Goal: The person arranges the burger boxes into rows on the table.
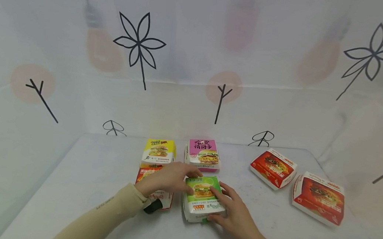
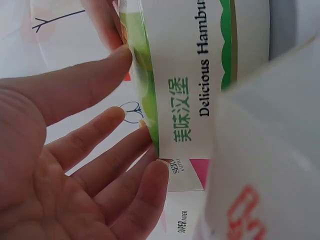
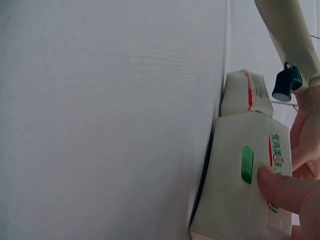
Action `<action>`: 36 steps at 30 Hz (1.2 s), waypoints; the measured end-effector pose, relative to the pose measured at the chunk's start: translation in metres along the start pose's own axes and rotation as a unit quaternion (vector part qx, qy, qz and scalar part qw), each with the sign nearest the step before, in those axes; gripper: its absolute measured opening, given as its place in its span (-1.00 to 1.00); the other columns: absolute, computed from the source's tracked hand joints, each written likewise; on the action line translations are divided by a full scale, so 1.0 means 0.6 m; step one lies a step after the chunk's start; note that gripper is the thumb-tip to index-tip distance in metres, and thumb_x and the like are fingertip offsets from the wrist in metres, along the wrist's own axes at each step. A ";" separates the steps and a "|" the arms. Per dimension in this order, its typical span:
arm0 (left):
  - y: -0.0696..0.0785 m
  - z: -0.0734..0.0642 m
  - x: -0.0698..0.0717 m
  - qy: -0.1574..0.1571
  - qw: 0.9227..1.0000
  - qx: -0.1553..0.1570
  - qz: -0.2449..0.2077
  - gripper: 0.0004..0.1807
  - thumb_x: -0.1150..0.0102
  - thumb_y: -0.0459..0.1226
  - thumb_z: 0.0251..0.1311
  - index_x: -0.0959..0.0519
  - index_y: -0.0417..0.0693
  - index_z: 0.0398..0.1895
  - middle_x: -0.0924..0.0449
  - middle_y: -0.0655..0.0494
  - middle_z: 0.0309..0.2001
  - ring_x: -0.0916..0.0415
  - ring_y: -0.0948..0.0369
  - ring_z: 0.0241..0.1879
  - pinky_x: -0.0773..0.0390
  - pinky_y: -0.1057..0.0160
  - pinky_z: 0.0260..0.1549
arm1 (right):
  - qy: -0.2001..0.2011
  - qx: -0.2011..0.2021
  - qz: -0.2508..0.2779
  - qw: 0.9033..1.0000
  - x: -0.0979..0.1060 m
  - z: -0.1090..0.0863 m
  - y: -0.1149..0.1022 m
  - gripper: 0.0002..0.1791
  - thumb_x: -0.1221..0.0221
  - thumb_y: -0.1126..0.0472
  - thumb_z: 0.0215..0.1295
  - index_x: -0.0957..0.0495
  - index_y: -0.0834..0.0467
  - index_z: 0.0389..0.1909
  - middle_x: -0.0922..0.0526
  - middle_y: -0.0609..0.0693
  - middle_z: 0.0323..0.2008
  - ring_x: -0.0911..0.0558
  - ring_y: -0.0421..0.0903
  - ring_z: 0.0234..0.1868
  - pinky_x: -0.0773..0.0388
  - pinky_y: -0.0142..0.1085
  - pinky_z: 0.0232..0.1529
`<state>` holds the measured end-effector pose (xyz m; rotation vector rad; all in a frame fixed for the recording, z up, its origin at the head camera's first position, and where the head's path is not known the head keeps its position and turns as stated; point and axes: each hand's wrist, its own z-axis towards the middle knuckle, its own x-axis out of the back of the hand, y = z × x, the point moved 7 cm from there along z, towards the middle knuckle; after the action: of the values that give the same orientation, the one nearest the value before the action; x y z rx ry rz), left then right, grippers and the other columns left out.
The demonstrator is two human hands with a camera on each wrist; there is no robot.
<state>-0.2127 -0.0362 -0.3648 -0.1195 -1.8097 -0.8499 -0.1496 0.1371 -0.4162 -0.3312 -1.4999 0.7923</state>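
A green-and-white hamburger box lies on the white table in front of me. My right hand grips its right side, the thumb at the front face and the fingers over the right and far side. In the right wrist view, that thumb presses near the green tab of the box. My left hand reaches over the box's far left corner. The left wrist view shows its thumb against the box's top edge, with the other fingers loosely extended beside the box.
A red hamburger box lies partly hidden under my left forearm, a yellow-and-white one behind it. The pink-topped box stands just beyond the green one. Two red boxes sit at the right. A printed cloth backdrop encloses the table.
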 end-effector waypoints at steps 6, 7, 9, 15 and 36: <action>0.004 -0.001 -0.001 0.004 1.000 0.004 0.007 -0.41 -0.50 0.00 0.03 -0.58 0.21 0.19 -0.58 0.33 0.15 -0.46 0.24 0.16 -0.44 0.07 0.17 | 0.018 -0.013 0.009 1.000 -0.005 0.003 -0.004 -0.14 -0.58 0.08 -0.09 -0.50 -0.04 0.33 -0.30 0.08 0.39 -0.36 0.16 0.33 -0.36 0.21 0.23; 0.004 -0.001 -0.001 0.004 1.000 0.005 0.008 -0.40 -0.51 0.02 0.02 -0.58 0.22 0.19 -0.57 0.33 0.16 -0.45 0.23 0.16 -0.43 0.07 0.18 | 0.022 -0.014 0.010 1.000 -0.006 0.004 -0.005 -0.14 -0.58 0.08 -0.09 -0.50 -0.03 0.33 -0.30 0.10 0.38 -0.34 0.18 0.34 -0.36 0.22 0.23; 0.004 0.000 -0.002 0.006 1.000 0.007 0.009 -0.39 -0.51 0.03 0.01 -0.58 0.23 0.19 -0.56 0.31 0.18 -0.45 0.21 0.16 -0.42 0.05 0.18 | 0.028 -0.014 0.010 0.999 -0.008 0.005 -0.006 -0.15 -0.58 0.08 -0.09 -0.50 -0.02 0.32 -0.29 0.13 0.37 -0.31 0.21 0.35 -0.35 0.23 0.23; 0.002 0.003 -0.007 0.014 1.000 0.008 0.019 -0.38 -0.53 0.04 -0.03 -0.59 0.22 0.16 -0.54 0.27 0.20 -0.43 0.18 0.20 -0.41 0.03 0.20 | 0.035 -0.011 0.015 0.999 -0.011 0.006 -0.008 -0.13 -0.59 0.09 -0.10 -0.49 -0.01 0.32 -0.26 0.15 0.38 -0.29 0.23 0.36 -0.35 0.23 0.23; 0.003 -0.001 -0.013 0.013 1.000 0.020 0.017 -0.36 -0.53 0.02 -0.02 -0.57 0.17 0.19 -0.48 0.19 0.26 -0.39 0.13 0.26 -0.39 0.00 0.24 | 0.019 0.058 0.038 0.997 0.024 -0.009 0.007 -0.12 -0.57 0.01 -0.09 -0.47 0.00 0.34 -0.34 0.08 0.38 -0.41 0.14 0.32 -0.48 0.12 0.17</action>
<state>-0.2082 -0.0330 -0.3704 -0.1128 -1.7943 -0.7868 -0.1470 0.1511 -0.4087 -0.3170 -1.4061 0.9253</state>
